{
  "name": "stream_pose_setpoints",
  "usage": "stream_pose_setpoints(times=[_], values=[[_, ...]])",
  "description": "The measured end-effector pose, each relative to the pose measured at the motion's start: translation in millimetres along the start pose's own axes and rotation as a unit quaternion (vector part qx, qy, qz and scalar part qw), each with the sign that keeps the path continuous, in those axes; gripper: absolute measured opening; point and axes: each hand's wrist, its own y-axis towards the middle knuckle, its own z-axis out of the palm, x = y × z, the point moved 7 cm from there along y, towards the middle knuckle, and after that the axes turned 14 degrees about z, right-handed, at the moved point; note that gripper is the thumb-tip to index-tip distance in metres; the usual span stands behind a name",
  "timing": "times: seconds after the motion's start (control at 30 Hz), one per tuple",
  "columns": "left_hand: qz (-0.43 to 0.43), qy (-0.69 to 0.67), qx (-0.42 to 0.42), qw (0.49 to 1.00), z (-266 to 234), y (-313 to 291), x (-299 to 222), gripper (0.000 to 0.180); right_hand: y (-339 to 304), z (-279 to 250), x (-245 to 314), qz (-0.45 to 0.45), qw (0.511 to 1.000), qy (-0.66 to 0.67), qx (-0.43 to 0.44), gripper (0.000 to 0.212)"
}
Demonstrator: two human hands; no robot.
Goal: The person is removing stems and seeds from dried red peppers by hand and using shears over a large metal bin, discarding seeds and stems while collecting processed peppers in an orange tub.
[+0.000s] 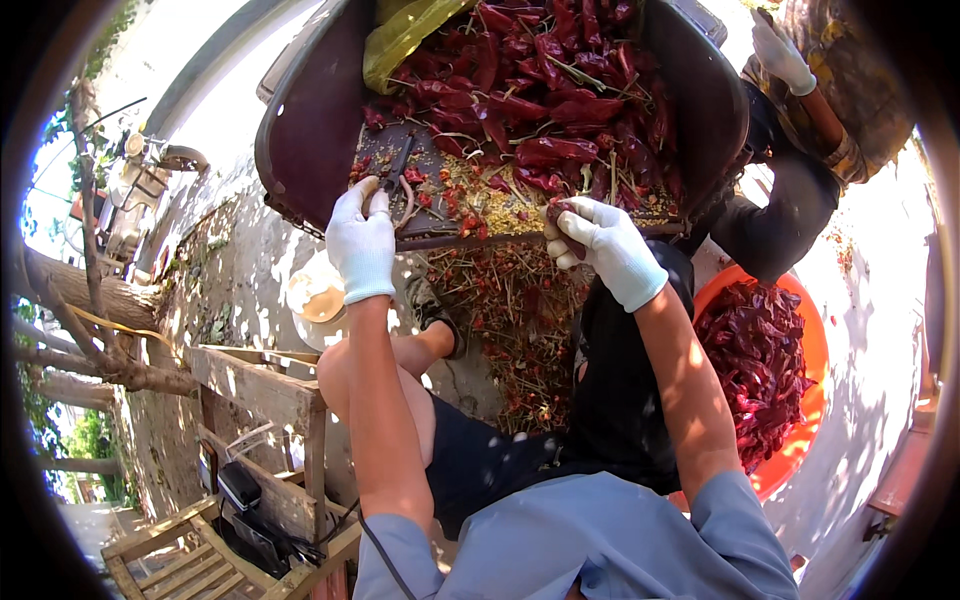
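Note:
In a white glove, my left hand closes its fingers on the handles of a pair of scissors, whose dark blades point away from me over the tray. My right hand, gloved too, pinches a dark red dried chili pepper just above the tray's near edge; the fingers cover part of it. Beyond both hands a heap of dried red chili peppers fills a dark, high-sided tray. Yellow seeds and red scraps lie scattered along its near side.
An orange basin of chili peppers stands on the right. A person's gloved hand shows at the far right. On the left are a wooden frame and a pale bowl. Stems and scraps litter the ground under the tray.

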Motion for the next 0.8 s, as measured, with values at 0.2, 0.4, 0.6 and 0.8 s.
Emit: stream_pose_setpoints(times=[0.2,0.4,0.6,0.8], values=[[-0.023,0.344,0.212,0.915,20,7,28,0.044,0,7,-3,0.026,0.999,-0.031,-0.001,0.021],[-0.002,0.368,0.255,0.894,28,1,22,0.043,12,11,-10,0.018,0.999,-0.020,0.025,0.024],[-0.082,0.323,0.281,0.900,14,-20,17,0.054,12,21,-10,0.026,0.999,0.004,0.024,0.019],[-0.133,0.218,0.215,0.943,10,-39,25,0.067,16,21,-13,0.016,0.999,0.028,0.007,0.019]])
